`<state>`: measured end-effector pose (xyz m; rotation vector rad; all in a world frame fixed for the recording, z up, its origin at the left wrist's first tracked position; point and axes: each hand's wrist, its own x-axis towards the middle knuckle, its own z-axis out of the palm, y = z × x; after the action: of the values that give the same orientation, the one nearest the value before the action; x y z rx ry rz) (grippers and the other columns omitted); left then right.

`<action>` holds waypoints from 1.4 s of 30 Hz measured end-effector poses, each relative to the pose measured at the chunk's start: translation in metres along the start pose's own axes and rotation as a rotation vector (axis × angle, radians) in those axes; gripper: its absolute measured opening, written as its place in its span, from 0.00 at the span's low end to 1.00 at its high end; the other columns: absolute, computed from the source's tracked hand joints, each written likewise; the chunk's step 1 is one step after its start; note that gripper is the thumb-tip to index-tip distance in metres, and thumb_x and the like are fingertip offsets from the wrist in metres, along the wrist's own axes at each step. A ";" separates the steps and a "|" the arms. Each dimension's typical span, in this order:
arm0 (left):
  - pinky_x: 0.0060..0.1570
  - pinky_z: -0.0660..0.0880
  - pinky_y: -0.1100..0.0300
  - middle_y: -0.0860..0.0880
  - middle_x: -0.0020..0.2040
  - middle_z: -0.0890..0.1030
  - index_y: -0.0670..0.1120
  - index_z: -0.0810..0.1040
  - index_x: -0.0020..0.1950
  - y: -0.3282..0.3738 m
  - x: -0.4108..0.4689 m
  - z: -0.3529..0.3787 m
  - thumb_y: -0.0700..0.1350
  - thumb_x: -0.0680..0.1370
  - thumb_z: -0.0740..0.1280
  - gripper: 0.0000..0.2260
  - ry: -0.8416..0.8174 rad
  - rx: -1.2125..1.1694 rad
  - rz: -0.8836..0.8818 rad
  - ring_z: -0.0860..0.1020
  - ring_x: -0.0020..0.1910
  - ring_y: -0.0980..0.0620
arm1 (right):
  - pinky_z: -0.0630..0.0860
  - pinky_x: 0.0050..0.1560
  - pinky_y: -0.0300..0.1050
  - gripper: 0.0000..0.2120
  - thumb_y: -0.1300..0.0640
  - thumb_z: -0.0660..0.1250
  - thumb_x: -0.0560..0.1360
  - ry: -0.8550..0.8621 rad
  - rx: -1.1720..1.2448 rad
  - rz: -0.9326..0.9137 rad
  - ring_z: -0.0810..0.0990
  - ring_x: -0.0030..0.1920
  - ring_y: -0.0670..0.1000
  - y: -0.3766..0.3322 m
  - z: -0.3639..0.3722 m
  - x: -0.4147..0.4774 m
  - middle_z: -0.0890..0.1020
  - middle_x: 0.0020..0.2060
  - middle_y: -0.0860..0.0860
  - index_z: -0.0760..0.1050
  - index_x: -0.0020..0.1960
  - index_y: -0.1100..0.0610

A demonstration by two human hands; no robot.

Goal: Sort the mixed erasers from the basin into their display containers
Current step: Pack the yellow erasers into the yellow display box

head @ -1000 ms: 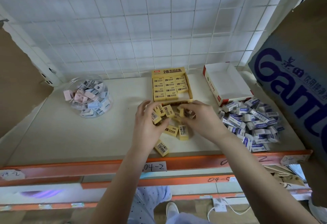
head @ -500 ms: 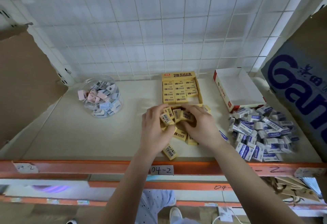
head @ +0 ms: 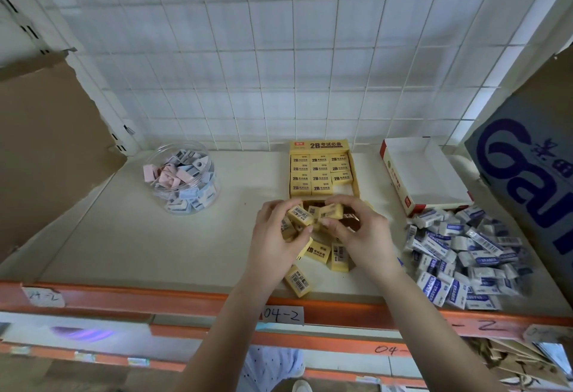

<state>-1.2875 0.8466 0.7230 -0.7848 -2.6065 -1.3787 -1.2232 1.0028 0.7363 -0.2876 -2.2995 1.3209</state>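
At the far left a brown cardboard panel [head: 46, 150] closes off that side of the shelf [head: 108, 246]. Right of it stands a clear jar [head: 183, 181] of pink and blue erasers, and bare shelf runs from the jar to my hands. An orange rail [head: 124, 295] marks the near edge.

My left hand [head: 276, 243] is curled, thumb and fingertips pinching a yellow eraser [head: 300, 215]. My right hand [head: 362, 236] meets it, pinching a second yellow eraser [head: 333, 211]. Both hover over the loose yellow erasers [head: 319, 252], just near of the yellow display box [head: 321, 171], which shows a gap at its near right corner. My palms hide part of that heap.

Further right sit an open white box [head: 424, 174] and a blue-and-white eraser pile [head: 465, 252]. A blue carton [head: 527, 174], cut off by the frame, walls the right side.
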 end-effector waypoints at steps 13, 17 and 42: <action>0.56 0.67 0.76 0.54 0.58 0.76 0.48 0.74 0.62 0.003 -0.001 -0.002 0.36 0.71 0.73 0.21 0.121 -0.090 0.093 0.73 0.57 0.69 | 0.65 0.51 0.21 0.19 0.66 0.74 0.68 -0.014 -0.257 -0.133 0.77 0.50 0.46 0.007 0.006 -0.002 0.81 0.51 0.48 0.79 0.58 0.57; 0.56 0.68 0.74 0.55 0.57 0.77 0.55 0.72 0.60 0.009 -0.002 -0.005 0.45 0.72 0.73 0.20 0.122 -0.152 0.121 0.74 0.57 0.67 | 0.68 0.54 0.30 0.14 0.55 0.66 0.73 0.001 -0.214 -0.190 0.75 0.54 0.44 0.000 0.011 -0.003 0.80 0.53 0.48 0.79 0.58 0.55; 0.42 0.77 0.69 0.48 0.53 0.79 0.47 0.78 0.59 0.007 -0.001 -0.008 0.36 0.73 0.71 0.16 0.089 -0.374 0.100 0.80 0.45 0.59 | 0.73 0.49 0.30 0.14 0.63 0.65 0.76 -0.148 0.177 0.016 0.78 0.46 0.38 -0.011 -0.002 -0.005 0.82 0.45 0.42 0.76 0.53 0.45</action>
<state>-1.2841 0.8429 0.7324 -0.8574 -2.2385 -1.8505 -1.2178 0.9970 0.7448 -0.1539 -2.2830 1.5897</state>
